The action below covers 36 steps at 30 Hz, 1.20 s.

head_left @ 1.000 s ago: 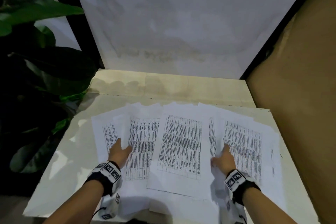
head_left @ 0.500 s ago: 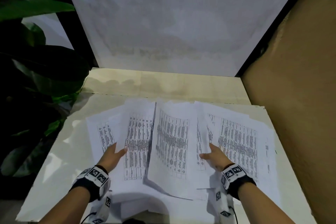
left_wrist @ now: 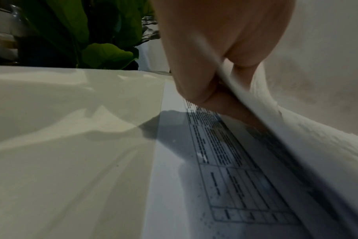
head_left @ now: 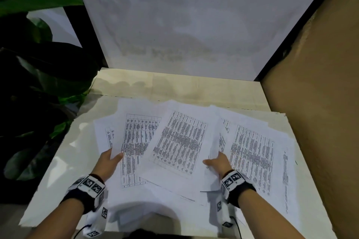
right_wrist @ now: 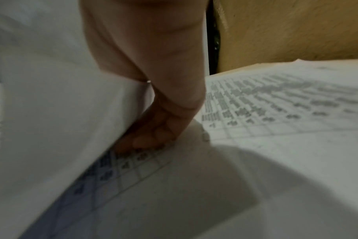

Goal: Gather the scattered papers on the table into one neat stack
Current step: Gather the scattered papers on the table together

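Several white printed sheets lie fanned and overlapping across the pale table (head_left: 64, 161). The centre sheet (head_left: 180, 141) lies skewed on top of its neighbours. My left hand (head_left: 112, 158) pinches the left edge of the second sheet (head_left: 138, 137), thumb on top and fingers (left_wrist: 202, 97) curled beneath its raised edge. A further sheet (head_left: 103, 134) lies flat under it at the far left. My right hand (head_left: 215, 163) grips the raised right edge of a sheet (right_wrist: 61, 113), with its fingers (right_wrist: 153, 134) tucked underneath. The right sheet (head_left: 252, 151) stays flat.
A leafy plant (head_left: 38, 83) stands off the table's left side. A brown wall (head_left: 320, 103) runs close along the right edge. A white board (head_left: 174, 25) rises behind a bare strip at the table's back. One more sheet (head_left: 285, 170) lies at the far right.
Both hands went from lying flat on the papers to gripping sheet edges. The held edges lifted, and the centre sheet swung askew as the inner sheets bunched together.
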Tool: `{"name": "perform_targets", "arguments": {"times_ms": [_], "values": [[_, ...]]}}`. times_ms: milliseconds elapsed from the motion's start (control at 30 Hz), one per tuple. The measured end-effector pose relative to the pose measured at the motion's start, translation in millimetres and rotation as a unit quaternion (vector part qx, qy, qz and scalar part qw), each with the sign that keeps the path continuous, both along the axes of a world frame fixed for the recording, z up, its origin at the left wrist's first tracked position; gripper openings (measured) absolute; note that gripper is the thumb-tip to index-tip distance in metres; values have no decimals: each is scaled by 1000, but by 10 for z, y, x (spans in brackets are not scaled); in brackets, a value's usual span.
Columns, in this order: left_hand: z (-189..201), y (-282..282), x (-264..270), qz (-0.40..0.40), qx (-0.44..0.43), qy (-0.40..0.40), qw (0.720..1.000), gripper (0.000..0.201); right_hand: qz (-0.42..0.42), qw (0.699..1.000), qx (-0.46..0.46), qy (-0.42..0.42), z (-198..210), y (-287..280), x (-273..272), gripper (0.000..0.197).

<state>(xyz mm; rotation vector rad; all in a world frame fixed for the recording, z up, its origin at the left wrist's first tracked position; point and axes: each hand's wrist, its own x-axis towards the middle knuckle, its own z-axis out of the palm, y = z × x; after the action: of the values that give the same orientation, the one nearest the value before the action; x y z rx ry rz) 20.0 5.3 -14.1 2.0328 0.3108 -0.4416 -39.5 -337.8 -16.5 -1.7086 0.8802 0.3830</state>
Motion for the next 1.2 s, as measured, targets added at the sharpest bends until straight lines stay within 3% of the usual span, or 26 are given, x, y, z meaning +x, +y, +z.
{"name": "perform_targets", "arguments": {"times_ms": [100, 233, 367, 467, 567, 633, 733, 833, 933, 1067, 1200], "values": [[43, 59, 42, 16, 0, -2, 1000, 35, 45, 998, 45, -14, 83, 33, 55, 35], [70, 92, 48, 47, -27, 18, 998, 37, 110, 993, 35, -12, 244, -11, 88, 41], [79, -142, -18, 91, -99, 133, 982, 76, 189, 982, -7, 9, 124, 215, 81, 45], [65, -354, -94, 57, -91, 178, 978, 92, 235, 970, -42, 41, -14, 417, 98, 65], [58, -539, -191, 28, -15, 163, 986, 82, 256, 964, -54, 51, -137, 477, 94, 76], [107, -564, -222, 25, 4, 134, 991, 70, 220, 972, -68, 33, -86, 431, 57, 72], [231, -408, -193, 50, -9, 69, 996, 57, 143, 985, -97, -11, -51, 193, 29, 48], [415, -176, -107, 70, -35, 6, 997, 42, 165, 974, -157, 8, -22, -62, -11, 44], [580, 32, 31, 100, -53, -9, 994, 41, 186, 966, -179, 12, -5, -178, -36, 43], [765, 63, 125, 98, -50, -8, 994, 48, 168, 983, -56, -42, 340, -7, 116, 66], [1071, -170, 138, 78, -57, -37, 995, 45, 191, 975, 24, -114, 811, 247, 369, 102]]}}
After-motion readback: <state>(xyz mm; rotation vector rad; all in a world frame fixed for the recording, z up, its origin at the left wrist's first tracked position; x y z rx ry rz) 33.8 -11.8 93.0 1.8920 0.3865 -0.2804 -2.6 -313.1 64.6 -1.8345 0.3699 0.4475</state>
